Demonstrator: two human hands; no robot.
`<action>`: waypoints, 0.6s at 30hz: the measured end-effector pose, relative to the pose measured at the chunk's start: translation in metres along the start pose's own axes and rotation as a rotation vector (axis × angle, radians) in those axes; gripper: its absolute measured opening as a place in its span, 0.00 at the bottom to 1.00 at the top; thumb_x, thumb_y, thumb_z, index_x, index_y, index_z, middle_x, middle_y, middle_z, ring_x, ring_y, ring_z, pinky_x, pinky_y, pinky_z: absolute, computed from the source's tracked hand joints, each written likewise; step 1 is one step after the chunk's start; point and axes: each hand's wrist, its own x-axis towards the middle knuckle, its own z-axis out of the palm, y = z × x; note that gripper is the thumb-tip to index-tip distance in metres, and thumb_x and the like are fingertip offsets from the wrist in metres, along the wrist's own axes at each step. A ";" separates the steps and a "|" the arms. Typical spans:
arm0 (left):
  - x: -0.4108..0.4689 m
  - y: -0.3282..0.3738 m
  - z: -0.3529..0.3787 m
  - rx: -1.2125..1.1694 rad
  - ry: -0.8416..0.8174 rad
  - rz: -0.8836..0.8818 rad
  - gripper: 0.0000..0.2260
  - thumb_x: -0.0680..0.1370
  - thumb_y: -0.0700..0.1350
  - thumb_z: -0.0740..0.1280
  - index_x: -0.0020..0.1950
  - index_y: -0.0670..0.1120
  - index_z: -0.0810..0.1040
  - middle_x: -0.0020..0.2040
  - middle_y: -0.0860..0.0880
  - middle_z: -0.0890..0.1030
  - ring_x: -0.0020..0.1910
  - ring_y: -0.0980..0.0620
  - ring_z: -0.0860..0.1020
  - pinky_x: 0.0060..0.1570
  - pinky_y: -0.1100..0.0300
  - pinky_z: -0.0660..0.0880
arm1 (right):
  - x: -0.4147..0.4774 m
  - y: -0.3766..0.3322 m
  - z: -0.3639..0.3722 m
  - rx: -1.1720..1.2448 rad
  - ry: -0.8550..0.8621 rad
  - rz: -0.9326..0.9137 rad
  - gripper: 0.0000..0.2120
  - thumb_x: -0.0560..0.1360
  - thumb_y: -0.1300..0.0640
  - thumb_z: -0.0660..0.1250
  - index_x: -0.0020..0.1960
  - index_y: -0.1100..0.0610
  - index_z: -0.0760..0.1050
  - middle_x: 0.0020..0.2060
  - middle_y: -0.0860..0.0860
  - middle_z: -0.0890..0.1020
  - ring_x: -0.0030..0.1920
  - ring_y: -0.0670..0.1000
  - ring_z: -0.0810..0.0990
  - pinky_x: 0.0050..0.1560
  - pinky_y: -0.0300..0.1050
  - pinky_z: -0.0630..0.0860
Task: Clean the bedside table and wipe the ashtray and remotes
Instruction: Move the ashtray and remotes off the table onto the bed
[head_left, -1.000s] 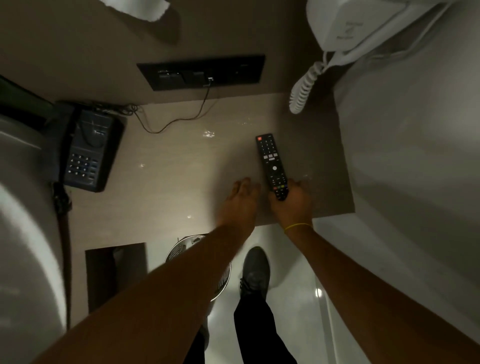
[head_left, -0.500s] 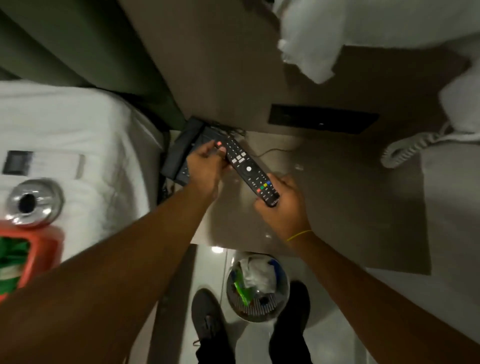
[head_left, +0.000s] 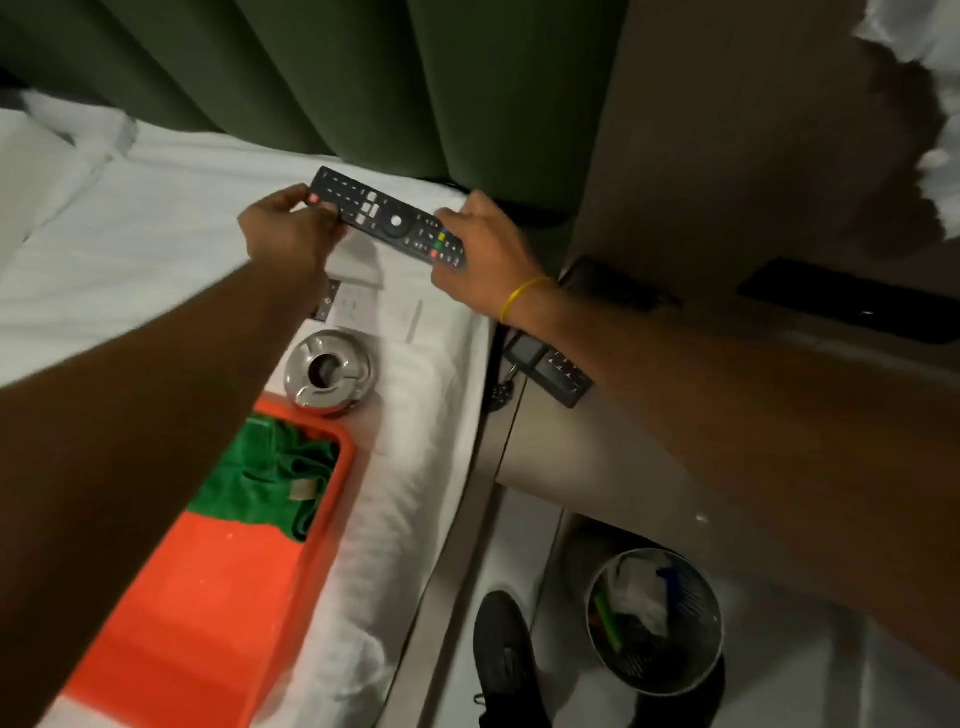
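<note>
A long black remote (head_left: 387, 217) with coloured buttons hangs above the white bed (head_left: 156, 249), held at both ends. My left hand (head_left: 288, 234) pinches its top end. My right hand (head_left: 483, 254), a yellow band on the wrist, grips its lower end. Below the remote a round metal ashtray (head_left: 328, 370) rests on the bed, beside white cards (head_left: 379, 312). An orange tray (head_left: 208, 571) with a green cloth (head_left: 270, 478) lies just under the ashtray. The brown bedside table (head_left: 597, 457) stands to the right of the bed.
A black telephone (head_left: 550, 366) sits on the table's left side, partly hidden by my right arm. A wire bin (head_left: 654, 621) with rubbish stands on the floor beside my shoe (head_left: 506, 660). Green curtains (head_left: 363, 78) hang behind the bed.
Both hands lifted the remote off the bedside table and carried it left, over the bed. The view swung left with it, bringing the ashtray and orange tray into sight.
</note>
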 end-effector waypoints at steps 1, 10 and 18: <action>0.018 -0.002 -0.006 -0.004 0.004 -0.041 0.18 0.78 0.25 0.67 0.67 0.35 0.78 0.59 0.35 0.86 0.52 0.42 0.89 0.53 0.51 0.87 | 0.012 -0.004 0.008 -0.055 -0.029 -0.020 0.18 0.65 0.47 0.66 0.49 0.56 0.79 0.48 0.57 0.76 0.50 0.61 0.79 0.51 0.49 0.76; 0.081 -0.020 -0.037 0.665 0.031 -0.018 0.23 0.65 0.43 0.76 0.60 0.47 0.84 0.56 0.46 0.87 0.53 0.44 0.87 0.50 0.53 0.85 | 0.047 -0.021 0.032 -0.271 -0.180 -0.029 0.22 0.68 0.43 0.65 0.59 0.49 0.78 0.60 0.55 0.75 0.63 0.60 0.74 0.64 0.52 0.72; -0.020 0.016 -0.094 1.038 -0.023 0.462 0.21 0.74 0.38 0.65 0.66 0.45 0.82 0.55 0.47 0.87 0.53 0.55 0.84 0.56 0.71 0.74 | -0.055 -0.114 0.043 0.041 0.183 -0.178 0.21 0.67 0.56 0.69 0.60 0.60 0.79 0.58 0.59 0.79 0.54 0.62 0.78 0.52 0.59 0.77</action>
